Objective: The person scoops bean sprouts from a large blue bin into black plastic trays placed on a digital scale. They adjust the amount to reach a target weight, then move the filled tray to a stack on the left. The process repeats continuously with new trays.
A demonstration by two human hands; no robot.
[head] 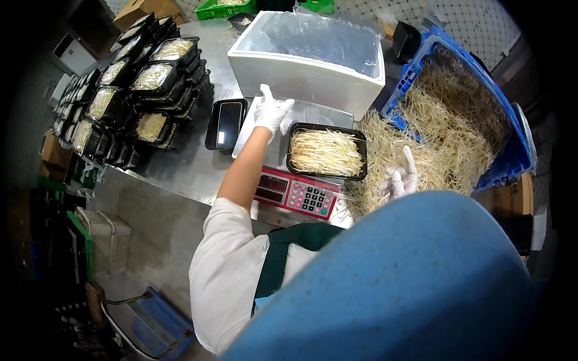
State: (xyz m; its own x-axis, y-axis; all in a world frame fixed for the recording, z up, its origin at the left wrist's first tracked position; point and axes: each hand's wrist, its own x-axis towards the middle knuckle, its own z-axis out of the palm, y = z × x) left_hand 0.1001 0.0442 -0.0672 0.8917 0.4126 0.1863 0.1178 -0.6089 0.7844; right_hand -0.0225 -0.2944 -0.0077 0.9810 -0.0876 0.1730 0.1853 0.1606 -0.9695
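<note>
My left hand (272, 113), in a white glove, hovers over the steel platform of a digital scale (295, 194) with its fingers apart and nothing in it. On the platform's right side sits a black plastic tray (326, 152) of bean sprouts laid mostly lengthwise. To the tray's right, my right hand (399, 178), also gloved, is over a loose heap of bean sprouts (433, 149). Its index finger is stretched out and the others are bent; I see nothing held. The heap spills out of a tipped blue plastic crate (505, 104). A blue surface close to the camera hides the right wrist.
Behind the scale stands a white foam box (302, 74) with clear film over its top. An empty black tray (226, 124) lies left of the scale. Stacks of packed sprout trays (156, 76) crowd the steel table's (185, 180) left end. A green crate (226, 9) is at the back.
</note>
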